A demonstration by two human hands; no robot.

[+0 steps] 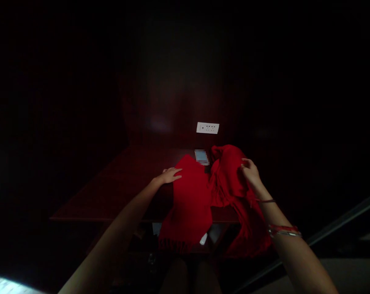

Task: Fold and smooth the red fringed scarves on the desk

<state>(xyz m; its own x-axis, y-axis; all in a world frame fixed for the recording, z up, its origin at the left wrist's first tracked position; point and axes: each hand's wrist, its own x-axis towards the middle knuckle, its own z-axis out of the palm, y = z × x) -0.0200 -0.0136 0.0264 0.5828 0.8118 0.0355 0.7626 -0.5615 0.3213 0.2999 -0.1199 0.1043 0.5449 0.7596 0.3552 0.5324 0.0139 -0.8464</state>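
A bright red fringed scarf (192, 200) lies over the near edge of a dark wooden table (117, 192), both ends hanging down toward my knees. My left hand (169, 175) rests flat on the scarf's left fold, fingers stretched out. My right hand (249, 173) is closed in a pinch on the bunched right part of the scarf (228, 171). Thin bracelets circle my right forearm (283, 230).
A small pale object, blurred, (201, 157) lies on the table just behind the scarf. A white wall socket plate (207, 128) sits on the dark panel beyond. The room is very dark. A slanted rail (341, 216) runs at the right.
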